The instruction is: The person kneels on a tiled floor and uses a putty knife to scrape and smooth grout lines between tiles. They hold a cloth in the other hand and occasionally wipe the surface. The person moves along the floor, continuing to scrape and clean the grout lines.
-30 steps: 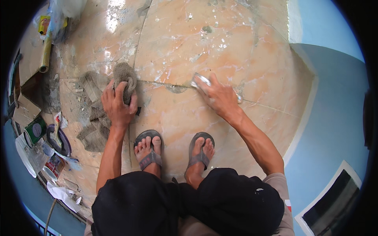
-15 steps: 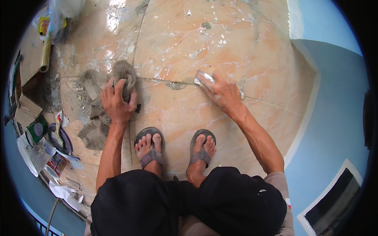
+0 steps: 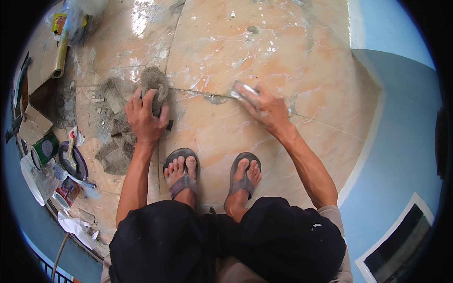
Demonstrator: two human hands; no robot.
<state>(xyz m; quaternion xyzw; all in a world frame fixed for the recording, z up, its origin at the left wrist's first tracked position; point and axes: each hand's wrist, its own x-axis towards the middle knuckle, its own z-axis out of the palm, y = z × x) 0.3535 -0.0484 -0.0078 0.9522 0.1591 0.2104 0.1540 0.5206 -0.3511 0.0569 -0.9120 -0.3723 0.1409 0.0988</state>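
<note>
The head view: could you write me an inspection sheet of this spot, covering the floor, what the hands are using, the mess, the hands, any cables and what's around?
Surface: glossy orange marbled floor tiles, smeared with grey dust and white specks.
Job's things: grey rag under the left hand; small metal scraper at the tile joint.
Clutter: cardboard, tin can, yellow tube, plastic bag, paper scraps.
Hands: left hand pressing the rag; right hand, grip closed on the scraper.
Cables: one grey cord, lower left.
Surroundings: blue wall, white baseboard; feet in sandals.
</note>
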